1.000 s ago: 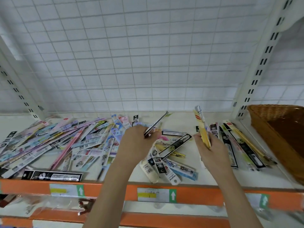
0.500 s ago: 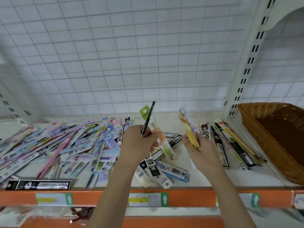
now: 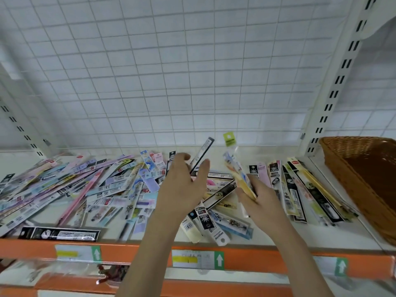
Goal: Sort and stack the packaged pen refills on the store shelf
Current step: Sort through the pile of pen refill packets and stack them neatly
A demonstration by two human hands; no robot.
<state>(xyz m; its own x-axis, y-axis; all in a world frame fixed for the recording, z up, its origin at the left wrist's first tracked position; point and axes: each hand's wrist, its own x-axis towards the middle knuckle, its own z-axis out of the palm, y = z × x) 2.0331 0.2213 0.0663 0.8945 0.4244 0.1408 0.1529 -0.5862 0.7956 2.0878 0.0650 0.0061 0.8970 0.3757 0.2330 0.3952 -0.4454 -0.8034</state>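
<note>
Head view, shelf (image 3: pixel 267 239) of packaged pen refills.

Left hand (image 3: pixel 182 189): raised over the shelf middle, fingers spread and straight; a dark refill pack (image 3: pixel 202 155) stood slanted between thumb and fingers, contact unclear through blur.

Right hand (image 3: pixel 260 200): just right of the left, pinching a small bundle of packs (image 3: pixel 240 174) tilted up and leftward; a green-tagged pack (image 3: pixel 229 139) topped the bundle.

Left of the left hand: large loose heap of refills (image 3: pixel 75 185), mostly pastel, overlapping in many directions and reaching the shelf's left side. One black pack (image 3: pixel 60 233) lay alone along the front edge.

Beneath and between the hands: a few crossed packs (image 3: pixel 214 224), some overhanging the orange front rail (image 3: pixel 257 259).

Right of the right hand: row of packs (image 3: pixel 300 196) lying roughly parallel. Beyond it, a wicker basket (image 3: pixel 364 181) at the far right.

Behind: wire grid back (image 3: pixel 171 71), slotted upright (image 3: pixel 338 82). Bare shelf showed along the front right and behind the heap.
</note>
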